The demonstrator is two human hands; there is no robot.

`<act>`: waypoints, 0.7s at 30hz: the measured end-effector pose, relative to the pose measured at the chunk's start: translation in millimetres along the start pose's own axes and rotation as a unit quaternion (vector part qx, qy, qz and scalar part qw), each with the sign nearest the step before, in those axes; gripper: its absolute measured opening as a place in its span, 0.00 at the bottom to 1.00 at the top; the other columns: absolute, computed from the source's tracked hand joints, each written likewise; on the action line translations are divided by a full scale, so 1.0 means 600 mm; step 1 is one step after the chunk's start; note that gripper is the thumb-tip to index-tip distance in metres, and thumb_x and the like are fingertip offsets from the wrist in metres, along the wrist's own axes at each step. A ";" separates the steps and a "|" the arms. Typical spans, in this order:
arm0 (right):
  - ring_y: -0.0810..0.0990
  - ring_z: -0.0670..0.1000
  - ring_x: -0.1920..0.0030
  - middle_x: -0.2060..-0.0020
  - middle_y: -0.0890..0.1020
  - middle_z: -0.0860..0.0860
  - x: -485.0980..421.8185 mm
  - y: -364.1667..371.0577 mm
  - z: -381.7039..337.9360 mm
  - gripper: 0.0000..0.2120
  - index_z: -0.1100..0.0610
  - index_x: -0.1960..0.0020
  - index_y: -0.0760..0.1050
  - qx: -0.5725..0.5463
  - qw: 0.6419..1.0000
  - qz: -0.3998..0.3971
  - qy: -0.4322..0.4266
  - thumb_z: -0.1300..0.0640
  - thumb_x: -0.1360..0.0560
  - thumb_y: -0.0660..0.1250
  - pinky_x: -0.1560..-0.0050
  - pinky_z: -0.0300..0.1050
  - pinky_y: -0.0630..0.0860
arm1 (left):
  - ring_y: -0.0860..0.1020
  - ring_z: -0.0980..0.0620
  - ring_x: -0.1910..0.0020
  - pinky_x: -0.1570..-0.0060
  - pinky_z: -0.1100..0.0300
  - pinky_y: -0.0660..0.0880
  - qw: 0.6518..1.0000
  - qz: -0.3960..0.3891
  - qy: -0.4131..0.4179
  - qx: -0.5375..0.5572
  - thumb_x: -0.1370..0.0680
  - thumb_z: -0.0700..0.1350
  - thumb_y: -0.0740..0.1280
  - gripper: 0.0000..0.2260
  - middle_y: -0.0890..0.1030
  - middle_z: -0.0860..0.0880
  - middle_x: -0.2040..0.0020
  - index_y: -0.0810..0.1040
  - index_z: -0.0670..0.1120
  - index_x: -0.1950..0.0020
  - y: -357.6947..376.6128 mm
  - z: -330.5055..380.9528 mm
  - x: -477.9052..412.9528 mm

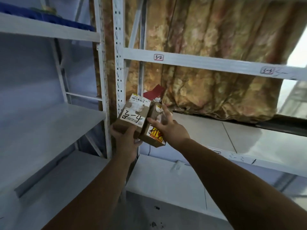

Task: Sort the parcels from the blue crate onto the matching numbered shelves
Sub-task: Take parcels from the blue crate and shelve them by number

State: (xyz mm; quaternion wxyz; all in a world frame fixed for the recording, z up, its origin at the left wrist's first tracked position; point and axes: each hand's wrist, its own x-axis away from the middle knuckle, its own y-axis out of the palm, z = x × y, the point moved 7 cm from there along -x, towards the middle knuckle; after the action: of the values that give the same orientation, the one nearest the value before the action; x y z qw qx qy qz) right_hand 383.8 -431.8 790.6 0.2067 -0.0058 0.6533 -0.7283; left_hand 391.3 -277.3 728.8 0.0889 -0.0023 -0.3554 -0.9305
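Near the middle of the frame, a little left of centre, the person's left hand (125, 138) holds a small brown cardboard parcel with a white label handwritten "3-4" (132, 116); its grip is closed around the parcel's lower end, thumb on the left edge and fingers wrapped under the right. Just to the right and touching it, a second brown cardboard parcel with a red and yellow sticker (153, 130) is held by the right hand (167, 127), whose grip lies over the parcel's face with fingers spread, the fingertips pressing on its upper part while the rest of the grasp is hidden behind the box. Both parcels are in the air in front of a white perforated metal upright (118, 52) of the shelving, tilted with their tops leaning toward the upper right. Above them, a white metal shelf beam (207, 63) crosses the upper right of the frame and carries a small red-bordered tag reading "3-2" (158, 57) and, further right, a blurred tag that seems to read "3-3" (267, 70). Behind the beam hangs a gold and brown floral patterned curtain (216, 47), with a red flat object (155, 92) showing beneath its lower edge, just above the parcels. In the upper left corner, a blue plastic crate (41, 15) sits on a white shelf board (49, 31).
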 end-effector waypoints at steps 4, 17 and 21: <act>0.65 0.65 0.30 0.23 0.36 0.57 0.038 -0.016 0.056 0.43 0.35 0.24 0.46 -0.034 0.999 0.036 0.010 0.64 0.25 0.67 0.44 0.55 0.78 | 0.75 0.41 0.38 0.59 0.42 0.80 0.999 -0.033 -0.019 0.007 0.35 0.42 0.75 0.39 0.72 0.48 0.32 0.62 0.57 0.29 0.065 -0.037 0.011; 0.47 0.46 0.23 0.22 0.53 0.50 0.164 -0.072 0.282 0.48 0.46 0.21 0.43 -0.478 0.830 0.244 0.149 0.49 0.29 0.72 0.27 0.44 0.56 | 0.78 0.43 0.41 0.54 0.43 0.80 0.994 -0.098 0.031 -0.025 0.23 0.35 0.64 0.23 0.74 0.47 0.35 0.59 0.57 0.38 0.296 -0.108 0.109; 0.68 0.47 0.30 0.31 0.69 0.43 0.184 -0.082 0.364 0.44 0.44 0.24 0.54 -0.646 0.648 0.323 0.242 0.37 0.32 0.72 0.29 0.52 0.66 | 0.78 0.45 0.40 0.49 0.39 0.78 0.989 -0.130 0.049 -0.043 0.24 0.35 0.65 0.26 0.75 0.49 0.35 0.59 0.57 0.35 0.377 -0.134 0.140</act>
State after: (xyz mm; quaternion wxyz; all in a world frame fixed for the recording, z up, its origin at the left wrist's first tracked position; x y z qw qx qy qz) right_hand 329.1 -670.2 840.8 0.2075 0.2503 0.9455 0.0158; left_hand 351.0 -509.5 823.8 -0.0152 0.0858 -0.3076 -0.9475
